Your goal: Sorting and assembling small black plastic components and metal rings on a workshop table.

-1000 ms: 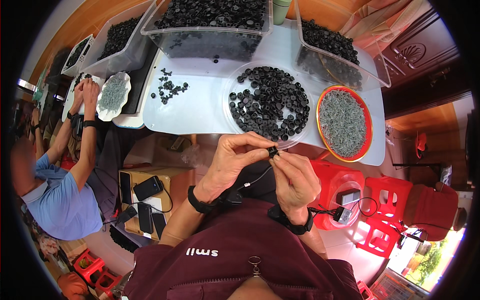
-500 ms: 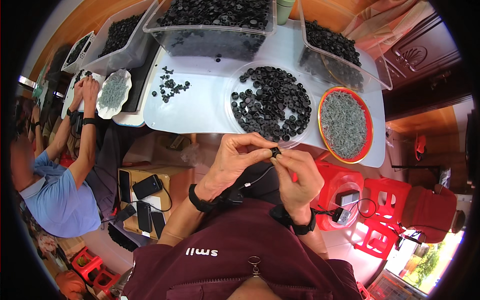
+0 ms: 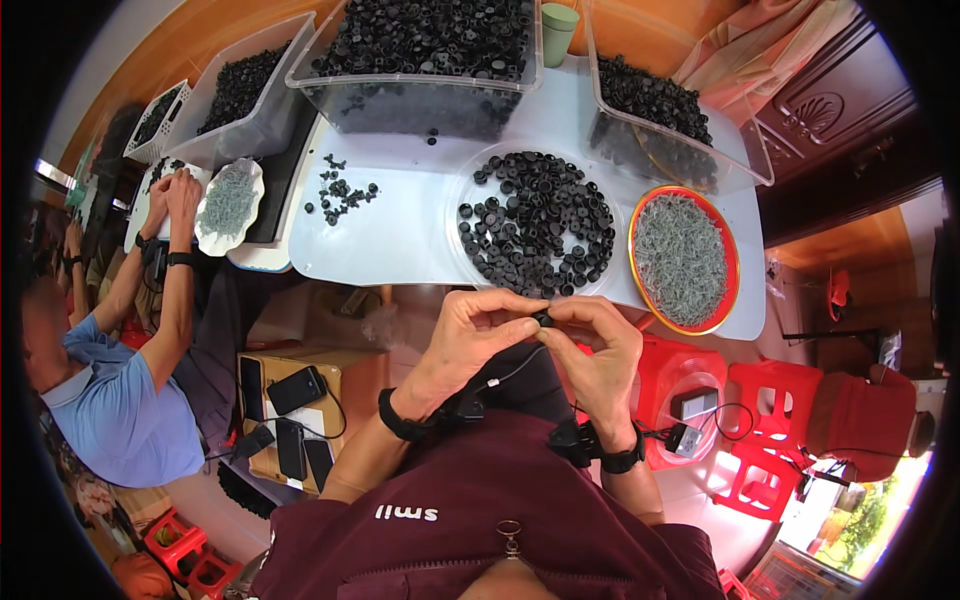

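Left hand [image 3: 462, 338] and right hand [image 3: 604, 348] have both got fingers pinching one tiny black plastic part [image 3: 542, 318], just off the white surface's [image 3: 400, 245] near edge. Clear round tray [image 3: 452, 225] of black caps [image 3: 535, 225] sits just beyond, grey screws [image 3: 682, 260] in a red dish [image 3: 735, 265] beside it.

Bright opening [image 3: 860, 525]: blown-out daylight, lower right of the right hand [image 3: 600, 350].
Floor [image 3: 716, 468]: white glare patch to the right of that hand.
Tabletop [image 3: 400, 235]: pale, fairly evenly lit beyond both hands.
Left hand [image 3: 468, 345]: clearly lit and reasonably sharp, like the right.
Black piece [image 3: 543, 318]: too dark and small between the hands for detail.
Dark door [image 3: 830, 110]: dim, lines bowed, beyond the right hand.
Rim: black fisheye circle around everything.
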A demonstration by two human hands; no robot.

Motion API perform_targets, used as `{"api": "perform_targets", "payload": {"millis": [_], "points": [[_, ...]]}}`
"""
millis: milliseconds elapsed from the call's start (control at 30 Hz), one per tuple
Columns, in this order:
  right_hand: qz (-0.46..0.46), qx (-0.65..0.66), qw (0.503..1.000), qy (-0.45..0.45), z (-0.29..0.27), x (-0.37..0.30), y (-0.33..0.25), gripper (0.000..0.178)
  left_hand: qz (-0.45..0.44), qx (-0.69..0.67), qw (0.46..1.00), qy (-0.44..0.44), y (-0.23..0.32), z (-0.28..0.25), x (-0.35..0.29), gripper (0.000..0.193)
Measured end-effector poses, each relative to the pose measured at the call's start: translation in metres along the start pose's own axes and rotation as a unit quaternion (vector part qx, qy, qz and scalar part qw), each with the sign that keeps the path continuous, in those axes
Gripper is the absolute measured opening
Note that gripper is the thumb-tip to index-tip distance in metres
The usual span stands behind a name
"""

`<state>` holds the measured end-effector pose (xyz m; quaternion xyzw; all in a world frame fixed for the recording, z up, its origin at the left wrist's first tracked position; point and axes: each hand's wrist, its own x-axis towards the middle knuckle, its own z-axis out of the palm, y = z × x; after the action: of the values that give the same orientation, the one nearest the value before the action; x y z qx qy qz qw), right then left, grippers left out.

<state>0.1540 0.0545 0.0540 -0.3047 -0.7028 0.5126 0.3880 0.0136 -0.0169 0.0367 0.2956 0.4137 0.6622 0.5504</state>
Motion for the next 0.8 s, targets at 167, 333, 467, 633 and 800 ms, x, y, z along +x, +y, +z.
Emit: {"api": "perform_targets", "payload": {"millis": [167, 333, 467, 633, 800], "points": [[0.079, 0.054, 0.995, -0.026, -0.002, 0.001, 0.003, 0.018, 0.006, 0.025, 0.999, 0.02, -0.006, 0.002, -0.001, 0.02], [0.036, 0.023, 0.999, -0.026, -0.002, -0.001, 0.007, 0.018, 0.027, 0.069, 0.997, 0.022, -0.007, 0.006, -0.001, 0.021], [0.009, 0.009, 1.0, -0.012, 0.0, -0.002, 0.009, 0.018, 0.034, 0.123, 0.991, 0.032, -0.005, 0.01, -0.003, 0.023], [0.033, 0.015, 0.999, -0.007, -0.002, -0.003, 0.013, 0.019, 0.018, 0.092, 0.995, 0.041, -0.009, 0.012, -0.003, 0.025], [0.054, 0.028, 0.998, -0.02, -0.006, -0.003, 0.014, 0.021, 0.013, 0.105, 0.993, 0.044, -0.015, 0.013, -0.004, 0.025]]}}
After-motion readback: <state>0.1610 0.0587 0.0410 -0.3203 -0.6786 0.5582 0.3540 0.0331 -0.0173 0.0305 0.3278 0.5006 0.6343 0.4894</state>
